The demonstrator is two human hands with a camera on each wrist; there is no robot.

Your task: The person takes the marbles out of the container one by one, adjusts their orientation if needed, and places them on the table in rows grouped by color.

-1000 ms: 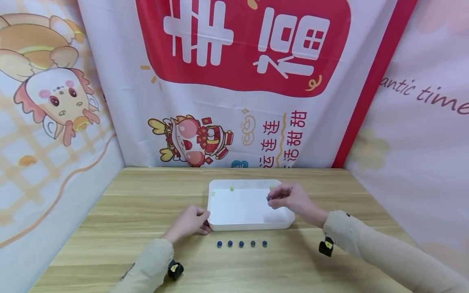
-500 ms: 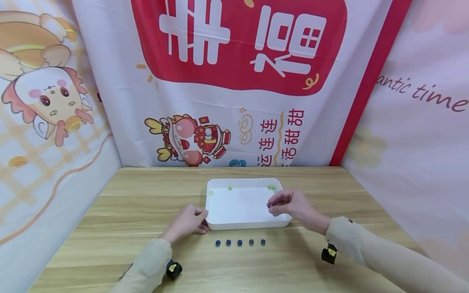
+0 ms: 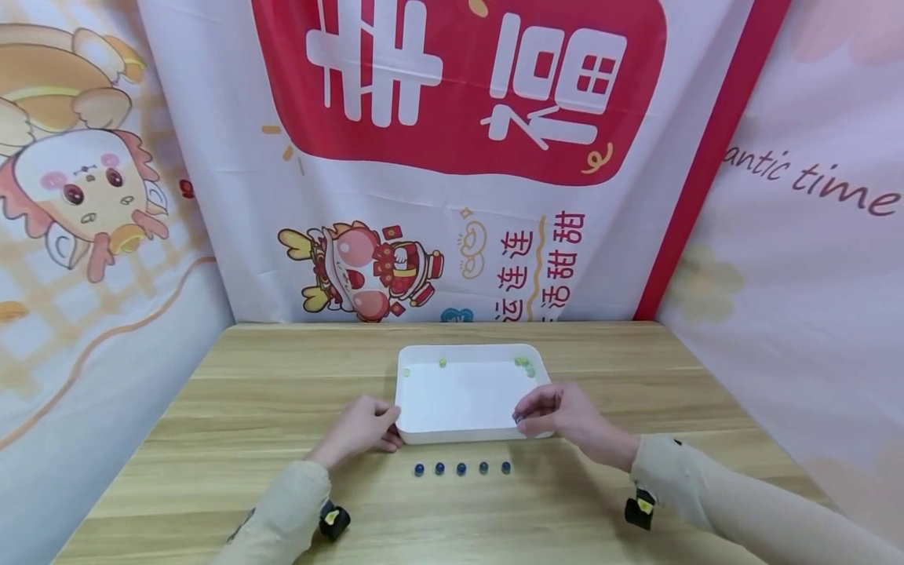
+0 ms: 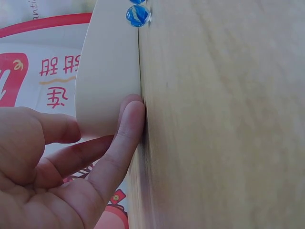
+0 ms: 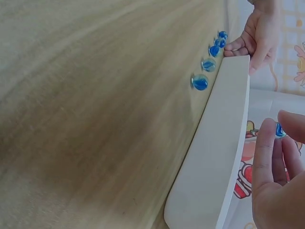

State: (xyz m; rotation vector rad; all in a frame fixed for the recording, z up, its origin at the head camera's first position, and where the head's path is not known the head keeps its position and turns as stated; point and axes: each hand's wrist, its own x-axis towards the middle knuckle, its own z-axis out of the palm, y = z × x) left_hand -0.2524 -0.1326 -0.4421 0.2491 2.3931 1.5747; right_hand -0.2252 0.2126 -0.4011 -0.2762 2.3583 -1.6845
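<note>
A white rectangular tray [image 3: 459,396] stands on the wooden table. My left hand [image 3: 362,428] holds its front left corner, thumb at the rim and fingers low on the outer wall. My right hand [image 3: 568,420] pinches a clear glass marble with a blue swirl [image 5: 279,130] between thumb and fingertips, over the front right part of the tray. Several blue marbles [image 3: 461,468] lie in a row on the table in front of the tray. Inside it, yellow-green marbles [image 3: 442,362] sit along the back and left walls, with a cluster of green marbles [image 3: 525,364] at the back right corner.
The wooden table [image 3: 282,369] ends at a printed cloth backdrop [image 3: 452,188] behind the tray. Printed cloths hang at the left and right sides too. A small black wrist camera [image 3: 334,520] hangs below the left sleeve, another black camera [image 3: 639,508] below the right.
My right hand has come forward with the blue marble, from the back right of the tray toward the front rim, uncovering green marbles in that corner. The left hand stays at its corner.
</note>
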